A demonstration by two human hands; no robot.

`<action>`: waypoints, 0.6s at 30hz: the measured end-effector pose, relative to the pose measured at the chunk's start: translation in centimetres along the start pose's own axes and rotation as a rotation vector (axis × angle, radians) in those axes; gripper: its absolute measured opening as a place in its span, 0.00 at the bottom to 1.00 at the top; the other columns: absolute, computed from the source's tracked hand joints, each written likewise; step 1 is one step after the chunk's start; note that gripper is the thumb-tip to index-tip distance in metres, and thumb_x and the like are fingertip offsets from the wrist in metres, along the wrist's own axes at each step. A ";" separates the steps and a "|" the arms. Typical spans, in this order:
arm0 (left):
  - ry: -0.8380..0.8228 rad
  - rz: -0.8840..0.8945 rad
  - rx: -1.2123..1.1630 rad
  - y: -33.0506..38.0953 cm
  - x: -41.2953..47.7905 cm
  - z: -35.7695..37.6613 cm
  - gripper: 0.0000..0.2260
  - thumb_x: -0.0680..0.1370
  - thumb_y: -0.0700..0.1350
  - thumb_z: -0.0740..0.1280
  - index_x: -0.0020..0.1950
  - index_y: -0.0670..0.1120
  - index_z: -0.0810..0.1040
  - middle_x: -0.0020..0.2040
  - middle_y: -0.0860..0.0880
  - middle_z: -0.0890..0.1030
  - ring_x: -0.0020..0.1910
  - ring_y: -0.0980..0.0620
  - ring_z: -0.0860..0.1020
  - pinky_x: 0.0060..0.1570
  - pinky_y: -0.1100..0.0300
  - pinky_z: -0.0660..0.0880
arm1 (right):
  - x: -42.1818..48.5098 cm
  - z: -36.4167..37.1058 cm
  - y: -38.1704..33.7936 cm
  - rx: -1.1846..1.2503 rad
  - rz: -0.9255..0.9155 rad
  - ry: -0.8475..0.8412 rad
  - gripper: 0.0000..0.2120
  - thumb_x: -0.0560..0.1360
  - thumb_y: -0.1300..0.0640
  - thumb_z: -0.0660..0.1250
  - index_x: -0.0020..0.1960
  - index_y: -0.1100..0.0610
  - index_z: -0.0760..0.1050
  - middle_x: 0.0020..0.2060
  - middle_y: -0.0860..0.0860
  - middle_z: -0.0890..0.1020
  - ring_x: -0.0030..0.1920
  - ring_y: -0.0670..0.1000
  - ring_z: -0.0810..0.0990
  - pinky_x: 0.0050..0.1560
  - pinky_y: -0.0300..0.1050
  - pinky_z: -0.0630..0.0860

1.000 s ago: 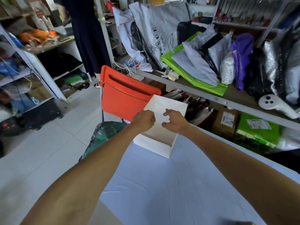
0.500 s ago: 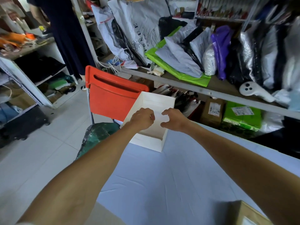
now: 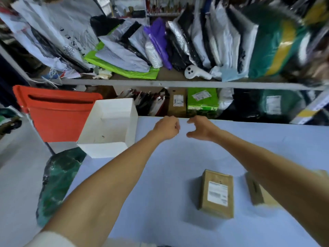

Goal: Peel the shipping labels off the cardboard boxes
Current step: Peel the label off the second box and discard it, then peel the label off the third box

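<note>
A small brown cardboard box [image 3: 216, 209] lies on the pale blue table [image 3: 160, 202] at the front right, with a white shipping label [image 3: 218, 193] on its top. A second cardboard box [image 3: 256, 191] lies to its right, partly hidden by my right forearm. Both hands hover over the far edge of the table, well beyond the boxes and close together. My left hand [image 3: 167, 127] is curled into a fist with nothing visible in it. My right hand [image 3: 200, 128] has its fingers loosely bent and apart, holding nothing.
An open white box [image 3: 105, 150] stands at the table's far left corner. Behind it is an orange chair back [image 3: 57, 118], and a dark green bag [image 3: 57, 184] sits beside the table on the left. A shelf rail [image 3: 178, 84] with several mailer bags runs across the back.
Both hands have left the white box and moved right, over the table's far edge. The view has swung right and down, bringing the two cardboard boxes into sight.
</note>
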State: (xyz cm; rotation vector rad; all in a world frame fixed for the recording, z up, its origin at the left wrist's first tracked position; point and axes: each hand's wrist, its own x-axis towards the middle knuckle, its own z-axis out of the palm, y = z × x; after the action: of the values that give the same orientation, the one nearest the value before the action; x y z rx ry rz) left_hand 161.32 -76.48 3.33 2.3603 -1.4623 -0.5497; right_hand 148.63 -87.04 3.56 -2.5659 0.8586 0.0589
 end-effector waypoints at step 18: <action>-0.205 -0.083 0.050 13.5 -1.5 11.2 0.10 0.77 0.40 0.61 0.52 0.42 0.80 0.55 0.42 0.80 0.53 0.42 0.78 0.55 0.47 0.77 | -12.0 -1.4 16.3 -0.052 0.091 -0.120 0.31 0.71 0.53 0.69 0.71 0.61 0.66 0.68 0.57 0.72 0.68 0.57 0.69 0.66 0.48 0.69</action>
State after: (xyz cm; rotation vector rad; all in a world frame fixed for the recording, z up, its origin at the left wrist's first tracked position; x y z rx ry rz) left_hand 144.85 -81.56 -0.18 2.4745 -1.4827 -0.8069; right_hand 129.34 -92.54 0.63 -2.5406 0.9384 0.2626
